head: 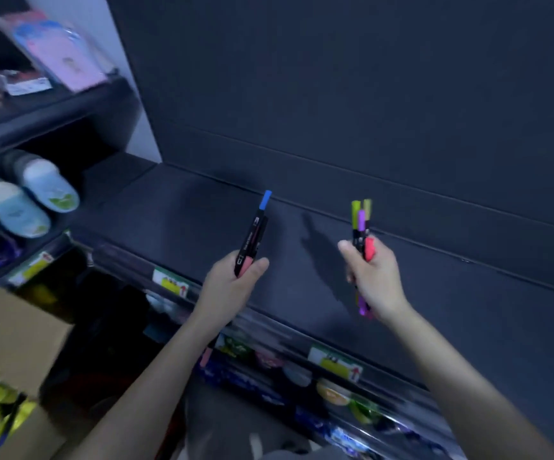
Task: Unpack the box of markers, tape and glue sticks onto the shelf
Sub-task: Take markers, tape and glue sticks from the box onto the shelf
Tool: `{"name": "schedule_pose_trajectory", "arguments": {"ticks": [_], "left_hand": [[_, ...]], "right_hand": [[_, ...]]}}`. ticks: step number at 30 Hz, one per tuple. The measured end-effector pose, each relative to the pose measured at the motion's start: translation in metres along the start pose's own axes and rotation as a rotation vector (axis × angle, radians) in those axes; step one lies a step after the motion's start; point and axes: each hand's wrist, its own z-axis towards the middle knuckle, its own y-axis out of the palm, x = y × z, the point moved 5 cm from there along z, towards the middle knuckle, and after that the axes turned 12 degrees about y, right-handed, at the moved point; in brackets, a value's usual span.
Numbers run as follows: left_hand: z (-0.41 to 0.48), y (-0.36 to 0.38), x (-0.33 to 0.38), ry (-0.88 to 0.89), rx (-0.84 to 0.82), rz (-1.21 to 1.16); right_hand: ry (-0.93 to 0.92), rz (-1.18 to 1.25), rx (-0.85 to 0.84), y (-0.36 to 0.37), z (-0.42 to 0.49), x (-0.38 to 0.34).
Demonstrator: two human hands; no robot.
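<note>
My left hand (227,287) grips a few black markers (255,234) with blue and pink caps, tips pointing up toward the shelf's back. My right hand (373,277) grips a bunch of markers (362,224) with green, purple and red caps, held upright. Both hands hover over the front part of the dark shelf (302,227), which is bare under them. The cardboard box (13,333) stands at the lower left, open, with yellow items showing inside.
Slippers (36,194) sit on the neighbouring shelf at left, packaged goods (60,51) on the one above. Yellow price tags (171,282) line the shelf's front edge. Colourful goods (332,390) fill the shelf below.
</note>
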Motion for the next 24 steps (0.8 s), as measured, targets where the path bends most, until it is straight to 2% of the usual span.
{"name": "schedule_pose_trajectory", "arguments": {"ticks": [4, 7, 13, 24], "left_hand": [[0.018, 0.043, -0.002, -0.007, -0.069, 0.043], [0.028, 0.058, -0.001, -0.007, -0.099, 0.105], [0.042, 0.072, -0.004, -0.008, -0.188, 0.174], [0.069, 0.088, -0.008, 0.022, -0.339, 0.269]], "right_hand": [[0.018, -0.675, -0.2, -0.003, 0.012, 0.04], [-0.004, -0.951, -0.272, 0.003, 0.007, 0.058], [0.026, -0.995, -0.33, 0.014, 0.007, 0.078], [0.047, -1.087, -0.268, 0.003, 0.051, 0.075]]}}
